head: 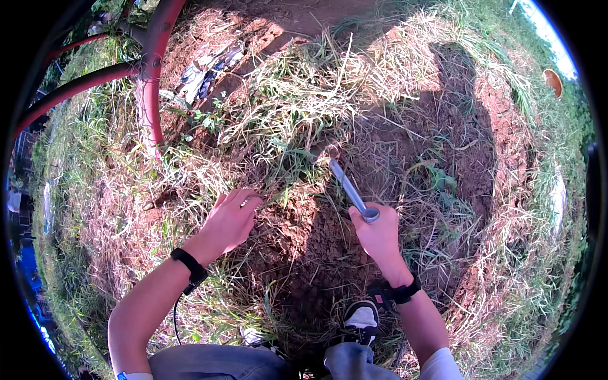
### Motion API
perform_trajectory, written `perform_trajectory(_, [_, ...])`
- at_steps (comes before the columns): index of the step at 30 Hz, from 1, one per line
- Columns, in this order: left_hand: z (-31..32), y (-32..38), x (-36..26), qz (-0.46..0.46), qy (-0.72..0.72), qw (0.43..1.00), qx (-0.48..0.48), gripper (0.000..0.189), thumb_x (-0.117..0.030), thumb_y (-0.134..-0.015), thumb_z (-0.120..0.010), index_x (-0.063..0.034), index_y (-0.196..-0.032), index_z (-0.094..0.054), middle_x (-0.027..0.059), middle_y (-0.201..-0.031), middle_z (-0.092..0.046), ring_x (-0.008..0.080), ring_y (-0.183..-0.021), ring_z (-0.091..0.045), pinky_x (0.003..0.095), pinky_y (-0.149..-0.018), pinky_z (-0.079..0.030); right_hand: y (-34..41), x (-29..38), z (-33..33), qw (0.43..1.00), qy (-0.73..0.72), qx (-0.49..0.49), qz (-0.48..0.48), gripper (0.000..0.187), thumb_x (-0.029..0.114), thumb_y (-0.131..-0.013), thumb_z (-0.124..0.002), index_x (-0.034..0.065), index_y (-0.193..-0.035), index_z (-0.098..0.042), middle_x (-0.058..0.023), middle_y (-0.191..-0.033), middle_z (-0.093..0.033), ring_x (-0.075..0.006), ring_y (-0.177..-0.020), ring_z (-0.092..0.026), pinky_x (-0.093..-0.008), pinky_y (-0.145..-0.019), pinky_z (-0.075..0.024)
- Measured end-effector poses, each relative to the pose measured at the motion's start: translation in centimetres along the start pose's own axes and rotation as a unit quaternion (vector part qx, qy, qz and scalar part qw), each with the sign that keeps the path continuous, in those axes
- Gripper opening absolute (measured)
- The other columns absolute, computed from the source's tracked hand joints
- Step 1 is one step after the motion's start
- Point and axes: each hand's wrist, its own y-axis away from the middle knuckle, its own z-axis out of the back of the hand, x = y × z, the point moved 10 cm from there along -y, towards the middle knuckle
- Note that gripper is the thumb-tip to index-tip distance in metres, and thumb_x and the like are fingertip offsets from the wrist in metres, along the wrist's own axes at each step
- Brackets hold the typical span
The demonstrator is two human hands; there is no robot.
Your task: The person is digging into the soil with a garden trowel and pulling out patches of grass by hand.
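Note:
My right hand (378, 229) is closed around the lower end of a hollow metal handle (348, 183), whose open tube end shows above the fist. The handle slants up and left to the ground. Whatever is fixed at its far end is hard to make out among the cut grass (304, 118). To the left, my left hand (231, 217) hangs low over dry grass, palm down, fingers bent and a ring on one. Its fingertips are hidden, so whether they grip any grass cannot be told. Bare reddish soil (304, 237) lies between both hands.
A red curved metal frame (149, 90) stands on the left. Torn plastic sheeting (209, 71) lies on soil behind. A round orange-brown object (553, 83) sits at the far right. My shoe (362, 317) is below my right hand. A cable (175, 318) hangs from my left wristband (190, 267).

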Motion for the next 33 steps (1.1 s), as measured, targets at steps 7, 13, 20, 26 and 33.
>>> perform_trajectory(7, [-0.4,1.0,0.1,-0.008,-0.001,1.000,0.003,0.035,-0.006,-0.091,-0.066,-0.0065,-0.126,-0.064,0.0112,-0.129,-0.064,0.0310,-0.120,-0.061,0.0471,-0.105,-0.044,3.8,-1.6,2.4,0.861,-0.446,0.048,-0.240,0.025,0.018,-0.102,-0.072,-0.0063,-0.107,-0.068,0.0076,-0.062,-0.039,-0.0049,-0.048,-0.035,-0.0252,-0.048,-0.0322])
perform_trajectory(13, [0.3,0.1,-0.3,-0.029,-0.032,0.999,-0.008,0.034,-0.007,-0.093,-0.066,-0.0059,-0.127,-0.062,0.0125,-0.127,-0.064,0.0312,-0.120,-0.061,0.0463,-0.105,-0.043,-1.1,4.9,4.8,0.912,-0.394,0.035,-0.110,0.024,0.018,-0.100,-0.075,-0.0050,-0.096,-0.068,0.0041,-0.061,-0.046,-0.0053,-0.049,-0.040,-0.0255,-0.046,-0.0323])
perform_trajectory(20, [4.0,-1.4,0.4,0.027,0.002,0.998,-0.055,0.036,-0.005,-0.095,-0.063,-0.0008,-0.130,-0.058,0.0183,-0.128,-0.062,0.0386,-0.120,-0.060,0.0480,-0.108,-0.047,-7.2,6.3,3.6,0.976,-0.213,0.036,-0.021,0.026,0.021,-0.099,-0.076,0.0016,-0.082,-0.072,0.0031,-0.058,-0.058,-0.0064,-0.046,-0.051,-0.0270,-0.045,-0.0359])
perform_trajectory(26, [5.6,0.7,3.2,0.104,-0.066,0.991,-0.049,0.054,-0.010,-0.095,-0.063,0.0006,-0.147,-0.051,0.0197,-0.144,-0.055,0.0369,-0.134,-0.053,0.0494,-0.112,-0.043,1.0,-1.0,8.1,0.999,-0.019,0.006,-0.048,0.029,0.025,-0.095,-0.079,-0.0008,-0.083,-0.073,0.0032,-0.060,-0.057,-0.0054,-0.055,-0.051,-0.0272,-0.051,-0.0373])
perform_trajectory(33, [4.0,-0.5,4.0,0.092,-0.090,0.992,-0.005,0.053,-0.012,-0.094,-0.063,-0.0002,-0.145,-0.052,0.0172,-0.143,-0.055,0.0347,-0.137,-0.051,0.0503,-0.113,-0.041,15.3,-8.7,18.3,0.985,0.083,0.002,-0.149,0.029,0.023,-0.093,-0.080,-0.0057,-0.097,-0.077,0.0011,-0.058,-0.058,-0.0055,-0.054,-0.050,-0.0269,-0.050,-0.0371])
